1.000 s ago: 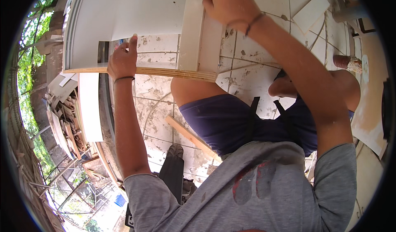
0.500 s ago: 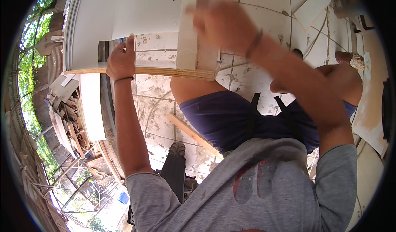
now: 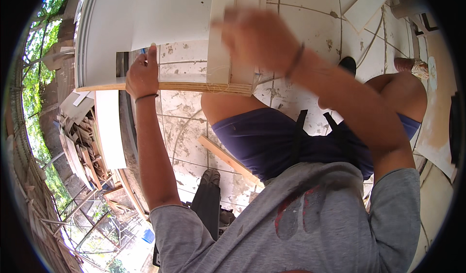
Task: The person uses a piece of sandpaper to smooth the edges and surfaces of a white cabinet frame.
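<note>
A white box-like panel piece [image 3: 170, 11] with a raw plywood edge [image 3: 189, 86] stands in front of me, against my bent knee. My left hand [image 3: 141, 76] lies over that edge on the left, its fingers curled and thumb pointing up. A small blue bit [image 3: 144, 50] shows by its fingertips, too little of it to name. Above the piece's right-hand strip [image 3: 221, 40], my right hand [image 3: 264, 40] is raised and smeared by motion. Its fingers, and anything in them, cannot be made out.
Stained white floor tiles [image 3: 310, 20] carry a loose white board [image 3: 365, 7] at the far right. A wooden strip [image 3: 230, 160] lies by my thigh. Wood offcuts [image 3: 83, 149] are heaped at the left. A dark long object [image 3: 206, 200] lies near my left arm.
My right hand has shifted slightly left and downward, still blurred. My left hand stays almost in place on the edge. More of a dark rounded thing shows beyond my right forearm.
</note>
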The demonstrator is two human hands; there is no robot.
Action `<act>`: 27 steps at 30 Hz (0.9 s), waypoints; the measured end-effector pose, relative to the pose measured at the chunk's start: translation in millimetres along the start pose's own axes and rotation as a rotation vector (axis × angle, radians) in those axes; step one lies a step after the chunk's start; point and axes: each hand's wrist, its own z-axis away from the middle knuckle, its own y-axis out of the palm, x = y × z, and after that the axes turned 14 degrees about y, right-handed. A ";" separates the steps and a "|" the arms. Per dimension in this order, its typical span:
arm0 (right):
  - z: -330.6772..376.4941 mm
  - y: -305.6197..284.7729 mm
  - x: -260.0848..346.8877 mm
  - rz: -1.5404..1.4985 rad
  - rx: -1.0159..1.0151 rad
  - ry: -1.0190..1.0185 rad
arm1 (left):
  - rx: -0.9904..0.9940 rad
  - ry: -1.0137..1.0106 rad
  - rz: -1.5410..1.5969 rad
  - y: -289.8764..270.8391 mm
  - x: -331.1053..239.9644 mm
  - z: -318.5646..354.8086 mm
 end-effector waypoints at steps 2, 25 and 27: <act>-39.7 12.6 -42.7 -0.036 -0.150 0.045 | 0.014 0.043 -0.028 -2.7 -2.5 -4.4; 54.7 12.9 26.4 -0.070 -0.098 -0.097 | -0.058 0.045 -0.009 -1.0 -1.6 1.3; 62.0 13.0 30.5 -0.161 0.002 -0.192 | -0.063 0.038 -0.013 2.9 2.9 1.4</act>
